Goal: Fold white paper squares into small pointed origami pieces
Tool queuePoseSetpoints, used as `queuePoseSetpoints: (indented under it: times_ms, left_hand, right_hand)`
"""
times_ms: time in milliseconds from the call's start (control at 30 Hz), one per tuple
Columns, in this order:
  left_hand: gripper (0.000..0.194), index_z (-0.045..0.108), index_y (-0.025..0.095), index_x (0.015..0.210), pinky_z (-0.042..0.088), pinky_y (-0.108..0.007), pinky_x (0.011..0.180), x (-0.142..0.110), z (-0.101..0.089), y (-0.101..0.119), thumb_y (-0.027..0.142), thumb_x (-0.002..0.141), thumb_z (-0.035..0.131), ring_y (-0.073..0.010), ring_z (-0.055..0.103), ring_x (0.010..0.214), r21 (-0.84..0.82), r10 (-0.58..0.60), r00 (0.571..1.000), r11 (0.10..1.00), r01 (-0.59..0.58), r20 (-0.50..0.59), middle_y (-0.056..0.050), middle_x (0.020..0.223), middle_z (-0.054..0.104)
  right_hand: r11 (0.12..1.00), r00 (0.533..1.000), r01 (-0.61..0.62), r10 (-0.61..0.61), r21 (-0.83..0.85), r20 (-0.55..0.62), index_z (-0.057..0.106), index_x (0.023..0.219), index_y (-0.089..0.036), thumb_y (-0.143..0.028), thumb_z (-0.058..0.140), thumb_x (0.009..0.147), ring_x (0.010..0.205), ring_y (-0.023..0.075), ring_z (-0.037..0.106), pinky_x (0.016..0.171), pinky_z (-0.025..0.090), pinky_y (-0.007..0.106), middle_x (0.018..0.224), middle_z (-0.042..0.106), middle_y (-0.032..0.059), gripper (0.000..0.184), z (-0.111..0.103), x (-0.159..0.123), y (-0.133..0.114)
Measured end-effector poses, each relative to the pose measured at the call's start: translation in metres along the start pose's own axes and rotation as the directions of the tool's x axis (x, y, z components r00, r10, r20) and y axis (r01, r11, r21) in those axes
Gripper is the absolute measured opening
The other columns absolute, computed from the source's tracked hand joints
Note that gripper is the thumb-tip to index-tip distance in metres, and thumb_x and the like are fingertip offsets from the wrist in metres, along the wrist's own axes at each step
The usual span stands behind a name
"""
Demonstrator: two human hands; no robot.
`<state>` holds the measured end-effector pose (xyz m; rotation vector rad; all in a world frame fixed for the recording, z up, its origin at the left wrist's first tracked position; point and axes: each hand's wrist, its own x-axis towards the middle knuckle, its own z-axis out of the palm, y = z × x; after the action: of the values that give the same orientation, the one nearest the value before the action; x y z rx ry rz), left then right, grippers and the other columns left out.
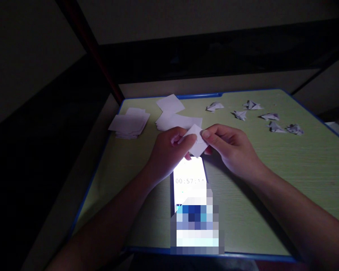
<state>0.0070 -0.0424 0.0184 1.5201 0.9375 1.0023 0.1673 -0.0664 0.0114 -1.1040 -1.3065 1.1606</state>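
A small folded piece of white paper [197,145] is held up between both hands, above the far end of a lit phone. My left hand [169,148] pinches its left side, the thumb lying across the front. On the right side, my right hand [231,145] grips the paper between thumb and fingers. The paper looks diamond-shaped, with a corner pointing down. Just behind it lie loose white paper sheets [175,119]. Most of the fingertips behind the paper are hidden.
The phone [190,169] lies on the green table [271,195], its lower part pixelated. A stack of white paper [130,122] sits at the back left. Several small folded paper figures [252,105] are scattered at the back right. A blue edge [310,114] borders the tabletop.
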Motion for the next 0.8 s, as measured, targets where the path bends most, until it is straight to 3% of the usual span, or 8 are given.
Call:
queuePoseSetpoints:
  times_ms: [467, 800]
  left_hand:
    - [0.021, 0.056, 0.015, 0.061, 0.039, -0.015, 0.038, -0.0014, 0.0007, -0.0008, 0.024, 0.080, 0.061, -0.0060, 0.054, 0.042, 0.093, 0.052, 0.999, 0.994, -0.053, 0.017, 0.004, 0.049, 0.055]
    - [0.024, 0.055, 0.016, 0.061, 0.039, -0.015, 0.041, -0.0024, 0.0014, 0.0029, 0.024, 0.084, 0.056, -0.0046, 0.048, 0.040, -0.001, 0.087, 0.996, 0.996, -0.087, 0.006, 0.005, 0.047, 0.054]
  right_hand:
    - [0.997, 0.998, -0.007, 0.003, 0.072, 0.055, 0.065, 0.069, -0.019, -0.034, 0.065, 0.085, 0.052, 0.0098, 0.043, 0.049, 0.029, 0.026, 0.055, 0.053, -0.0026, 0.022, -0.0014, -0.0013, -0.0002]
    - [0.998, 1.000, -0.012, 0.012, 0.057, 0.001, 0.064, 0.070, -0.020, -0.035, 0.065, 0.085, 0.051, 0.0103, 0.045, 0.049, 0.030, 0.026, 0.056, 0.053, -0.0027, 0.022, -0.0039, 0.0003, 0.0053]
